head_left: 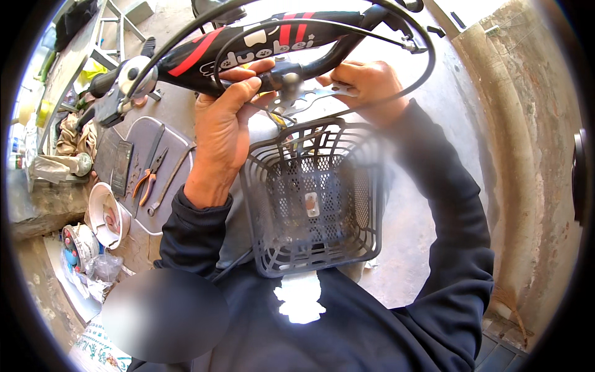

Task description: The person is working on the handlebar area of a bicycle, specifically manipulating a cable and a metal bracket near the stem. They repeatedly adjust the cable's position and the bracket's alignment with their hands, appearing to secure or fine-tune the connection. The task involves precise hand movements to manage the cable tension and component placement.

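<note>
Bold white lettering (265,54) right across the black handlebar pad (204,57)! Down lower left, teal marks (97,338) on white material, too small to read.

Part of the left hand (220,133) hides behind the curved black metal handlebar (331,57), which the top edge crops. The right hand (367,85) covers one end of a flat silver metal piece (308,102) — possibly a wrench. Haze softens the black plastic mesh basket (361,197) — a smooth grey oval blur (164,316) masks the lower left.
</note>
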A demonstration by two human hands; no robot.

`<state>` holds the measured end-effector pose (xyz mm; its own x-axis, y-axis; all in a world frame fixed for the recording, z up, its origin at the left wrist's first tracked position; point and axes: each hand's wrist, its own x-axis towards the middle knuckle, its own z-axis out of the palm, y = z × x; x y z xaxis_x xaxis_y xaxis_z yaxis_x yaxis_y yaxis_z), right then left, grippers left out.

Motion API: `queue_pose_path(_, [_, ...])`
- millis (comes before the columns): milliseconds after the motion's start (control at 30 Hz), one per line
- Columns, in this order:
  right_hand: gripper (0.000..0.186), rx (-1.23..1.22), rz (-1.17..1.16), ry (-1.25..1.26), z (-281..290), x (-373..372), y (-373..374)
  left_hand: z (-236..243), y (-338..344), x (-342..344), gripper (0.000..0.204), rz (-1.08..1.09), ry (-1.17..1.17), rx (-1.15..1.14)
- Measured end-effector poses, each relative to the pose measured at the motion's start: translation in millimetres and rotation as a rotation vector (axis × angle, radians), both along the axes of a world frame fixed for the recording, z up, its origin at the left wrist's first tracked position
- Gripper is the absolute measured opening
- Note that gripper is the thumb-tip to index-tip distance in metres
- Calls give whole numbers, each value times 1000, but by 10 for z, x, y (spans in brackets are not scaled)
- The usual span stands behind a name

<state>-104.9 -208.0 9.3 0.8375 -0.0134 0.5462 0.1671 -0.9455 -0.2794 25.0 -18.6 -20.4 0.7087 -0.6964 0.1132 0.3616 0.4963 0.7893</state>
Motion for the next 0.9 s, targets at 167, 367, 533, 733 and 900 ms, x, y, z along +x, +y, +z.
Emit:
queue_pose_path(167, [14,21,-31,82,81,-77,43,26,-31,19,10,-23,39,21])
queue_pose_path(367, [19,-23,-92,189,143,-146,87,5,-12,15,11,-12,31,29])
queue_pose_path(533, [20,-60,-84,294,264,-217,153,7,-15,12,8,-10,41,33])
queue_pose_path(733, [15,-145,-124,269,326,-245,206,-26,-23,25,10,-34,27,14])
queue_pose_path(900, [14,-178,-119,225,311,-264,224,-25,-16,37,10,-27,21,24])
